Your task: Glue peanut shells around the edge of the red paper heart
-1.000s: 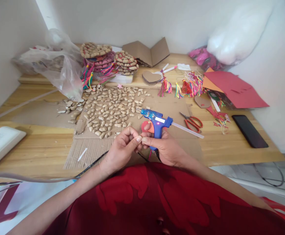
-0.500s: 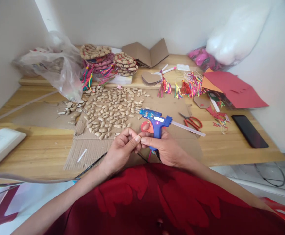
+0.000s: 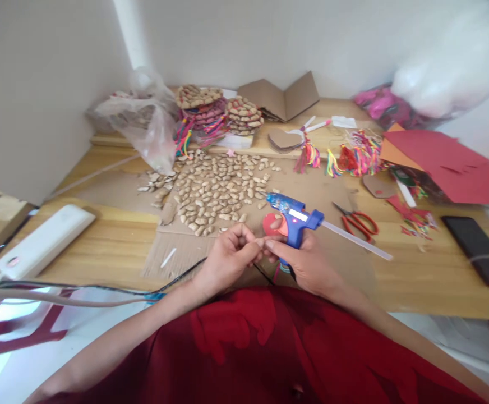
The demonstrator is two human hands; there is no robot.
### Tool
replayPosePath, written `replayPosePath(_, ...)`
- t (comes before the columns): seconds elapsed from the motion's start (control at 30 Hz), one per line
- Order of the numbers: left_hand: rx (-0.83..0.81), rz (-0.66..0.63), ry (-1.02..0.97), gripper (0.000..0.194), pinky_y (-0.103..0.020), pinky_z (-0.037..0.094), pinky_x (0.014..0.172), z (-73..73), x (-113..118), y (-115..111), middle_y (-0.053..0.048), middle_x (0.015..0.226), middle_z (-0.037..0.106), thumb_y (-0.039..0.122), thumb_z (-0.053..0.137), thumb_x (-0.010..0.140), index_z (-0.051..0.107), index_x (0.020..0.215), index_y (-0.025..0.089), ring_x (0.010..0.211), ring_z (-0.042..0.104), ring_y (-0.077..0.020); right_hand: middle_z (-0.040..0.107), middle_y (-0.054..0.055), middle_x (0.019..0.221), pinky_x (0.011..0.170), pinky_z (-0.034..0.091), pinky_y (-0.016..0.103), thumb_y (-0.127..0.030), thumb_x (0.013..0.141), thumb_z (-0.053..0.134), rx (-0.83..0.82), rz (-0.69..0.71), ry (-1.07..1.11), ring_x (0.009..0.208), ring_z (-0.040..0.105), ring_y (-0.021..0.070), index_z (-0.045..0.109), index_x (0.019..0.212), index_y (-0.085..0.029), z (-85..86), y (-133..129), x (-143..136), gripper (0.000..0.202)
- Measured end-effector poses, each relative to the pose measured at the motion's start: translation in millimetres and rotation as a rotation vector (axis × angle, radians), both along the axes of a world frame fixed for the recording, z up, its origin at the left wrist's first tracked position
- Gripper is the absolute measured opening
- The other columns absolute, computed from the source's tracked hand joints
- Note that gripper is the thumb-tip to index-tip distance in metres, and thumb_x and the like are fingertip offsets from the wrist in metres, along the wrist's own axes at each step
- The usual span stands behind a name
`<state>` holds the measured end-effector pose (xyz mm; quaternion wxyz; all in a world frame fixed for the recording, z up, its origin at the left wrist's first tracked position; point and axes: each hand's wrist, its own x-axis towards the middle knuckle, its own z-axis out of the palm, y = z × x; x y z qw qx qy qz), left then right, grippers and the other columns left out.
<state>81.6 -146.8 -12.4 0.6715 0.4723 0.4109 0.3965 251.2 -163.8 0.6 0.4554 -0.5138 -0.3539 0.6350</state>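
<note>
A blue hot glue gun [image 3: 297, 221] with a clear glue stick [image 3: 356, 239] out of its back is in my right hand [image 3: 307, 261], its nozzle pointing up and left. My left hand [image 3: 234, 252] is closed in a pinch, its fingertips meeting those of my right hand; what lies between them is too small to make out. Behind the gun's trigger a round red piece [image 3: 271, 224] shows in part on the cardboard [image 3: 328, 196]. Many loose peanuts [image 3: 215, 191] are spread just beyond my hands.
Red-handled pliers [image 3: 358, 221] and a black phone [image 3: 480, 249] lie at the right. Colourful tassels [image 3: 362, 154], heart-shaped cardboard [image 3: 284, 140] and stacked peanut-covered pieces [image 3: 200, 104] are at the back. A white power strip [image 3: 45, 241] sits left. Dark cords run along the front edge.
The whole view has swung to the left, so everything appears further right. My hands stay together in nearly the same pose, with the glue gun still in my right hand.
</note>
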Motion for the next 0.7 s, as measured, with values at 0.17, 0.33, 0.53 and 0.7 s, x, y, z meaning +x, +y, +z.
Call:
replayPosePath(0.17,-0.004,-0.024,0.023,0.034,-0.022,0.041,0.053,-3.6,-3,1,0.004,0.058,0.062,0.040,0.078,0.084,0.052,0.074,0.021,0.052,0.052,-0.0077,0.074,-0.004,0.076,0.067,0.058,0.031,-0.032,0.076,0.088,0.005,0.016,-0.077,0.069,0.070,0.0173,0.059,0.101,-0.027,-5.4,-2,3,0.038)
replayPosePath(0.33,-0.048,-0.047,0.013,0.032,-0.020,0.040,0.051,-4.6,-6,0,0.003,0.058,0.063,0.037,0.079,0.081,0.053,0.073,0.020,0.050,0.051,-0.0067,0.067,-0.005,0.072,0.065,0.051,0.029,-0.026,0.079,0.081,0.069,0.087,-0.209,0.066,0.060,0.0149,0.060,0.096,-0.026,-4.5,-4,4,0.028)
replayPosePath(0.53,-0.145,-0.080,0.008,0.040,-0.017,0.038,0.044,-3.0,-7,0,0.003,0.056,0.063,0.044,0.085,0.077,0.053,0.073,0.020,0.045,0.048,-0.0054,0.060,-0.007,0.072,0.063,0.046,0.030,-0.029,0.077,0.077,0.112,0.133,-0.313,0.062,0.053,0.0135,0.056,0.097,-0.026,3.3,-1,5,0.029)
replayPosePath(0.7,-0.198,-0.077,-0.027,0.043,-0.015,0.037,0.040,-0.7,-9,-2,0.003,0.056,0.065,0.042,0.090,0.074,0.055,0.073,0.019,0.044,0.051,-0.0054,0.061,-0.005,0.072,0.067,0.048,0.033,-0.028,0.076,0.075,0.102,0.129,-0.352,0.066,0.059,0.0166,0.058,0.096,-0.027,7.5,-1,4,0.027)
